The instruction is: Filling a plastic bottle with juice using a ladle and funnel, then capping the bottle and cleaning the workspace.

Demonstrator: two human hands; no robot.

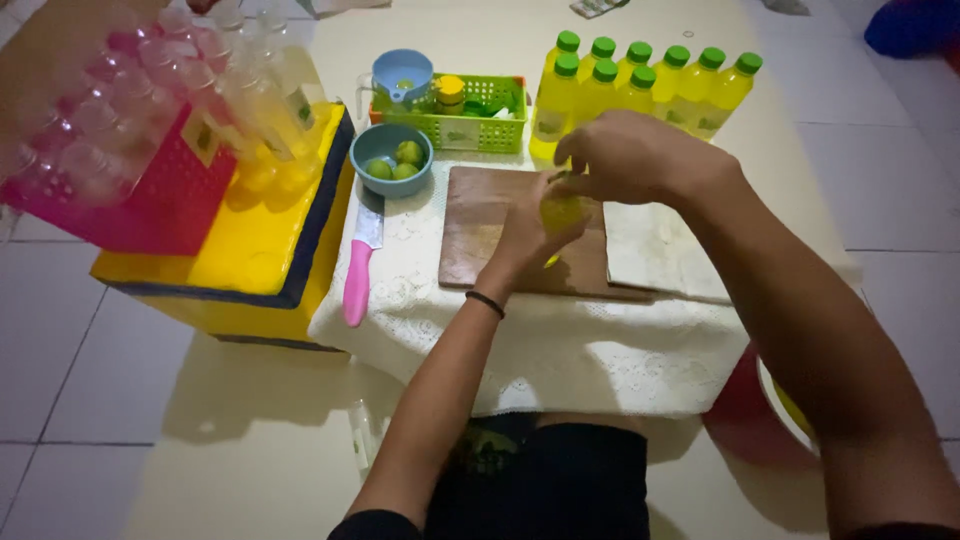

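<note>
**Yellow-green fruit held in both hands**

Head view: yellow-green, the small fruit [562,212] sits over the wooden board [480,235]. The left hand [530,235] has its fingers closed around it, and the right hand [640,158] pinches it from above. Three limes wait in the blue bowl [390,185] (not cut yet). Filled yellow bottles [640,90] stand behind. The pink knife [362,262] lies on the counter [560,350].

Left hand [530,232] gripping yellow bottle [563,212], right hand [640,155] on top (over wooden board [480,225])

Pink-handled knife [358,262], bowl of limes [391,158], green basket [482,128], perhaps empty bottles [120,110]
</note>
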